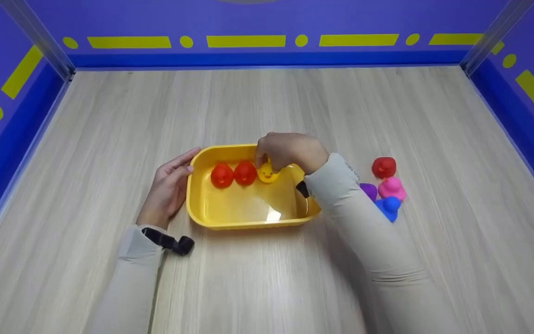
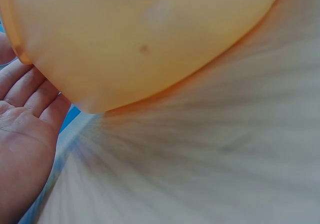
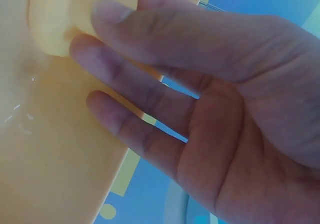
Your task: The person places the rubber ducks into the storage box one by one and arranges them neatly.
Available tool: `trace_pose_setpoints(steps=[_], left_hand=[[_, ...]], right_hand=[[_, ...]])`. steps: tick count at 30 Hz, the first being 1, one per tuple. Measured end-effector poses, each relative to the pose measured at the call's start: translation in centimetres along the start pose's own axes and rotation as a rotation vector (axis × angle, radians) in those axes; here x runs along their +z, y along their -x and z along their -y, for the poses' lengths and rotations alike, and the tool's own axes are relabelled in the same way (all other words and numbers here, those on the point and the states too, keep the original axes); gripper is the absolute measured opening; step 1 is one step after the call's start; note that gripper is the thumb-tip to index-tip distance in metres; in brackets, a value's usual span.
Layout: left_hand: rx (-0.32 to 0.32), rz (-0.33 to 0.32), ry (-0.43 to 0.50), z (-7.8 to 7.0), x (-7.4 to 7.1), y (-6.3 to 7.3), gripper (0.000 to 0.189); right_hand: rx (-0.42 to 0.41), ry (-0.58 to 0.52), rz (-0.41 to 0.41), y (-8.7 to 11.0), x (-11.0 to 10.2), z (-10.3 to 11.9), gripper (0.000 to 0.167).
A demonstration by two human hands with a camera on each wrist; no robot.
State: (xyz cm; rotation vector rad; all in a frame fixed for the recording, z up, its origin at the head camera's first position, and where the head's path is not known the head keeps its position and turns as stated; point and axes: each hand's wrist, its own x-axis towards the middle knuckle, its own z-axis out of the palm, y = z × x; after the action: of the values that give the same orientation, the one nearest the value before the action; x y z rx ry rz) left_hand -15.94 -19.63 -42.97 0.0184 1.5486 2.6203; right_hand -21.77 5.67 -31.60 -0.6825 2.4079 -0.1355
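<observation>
A yellow plastic basin stands on the table. My left hand grips its left rim, thumb on the edge and fingers along the outer wall; the left wrist view shows the fingers of that hand against the basin's wall. Inside, two red rubber ducks sit side by side along the back. To their right my right hand pinches a yellow rubber duck low in the basin. Thumb and fingertips on the duck show in the right wrist view.
Right of the basin lie a red duck, a pink duck, a blue duck and a purple toy, partly hidden by my right sleeve. Blue-purple panels with yellow marks border the wooden table.
</observation>
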Motion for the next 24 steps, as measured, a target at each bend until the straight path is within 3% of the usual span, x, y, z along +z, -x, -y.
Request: trace_pose_setpoints(steps=[13,24], left_hand=[[0.001,-0.004,-0.01,0.0,0.1,0.0,0.045],[-0.007,-0.014,-0.012,0.0,0.2,0.1,0.046]], right_hand=[[-0.047,0.022,-0.007,0.4,-0.1,-0.6,0.042],[-0.052,0.017,-0.043,1.9,-0.8,-0.6,0.043]])
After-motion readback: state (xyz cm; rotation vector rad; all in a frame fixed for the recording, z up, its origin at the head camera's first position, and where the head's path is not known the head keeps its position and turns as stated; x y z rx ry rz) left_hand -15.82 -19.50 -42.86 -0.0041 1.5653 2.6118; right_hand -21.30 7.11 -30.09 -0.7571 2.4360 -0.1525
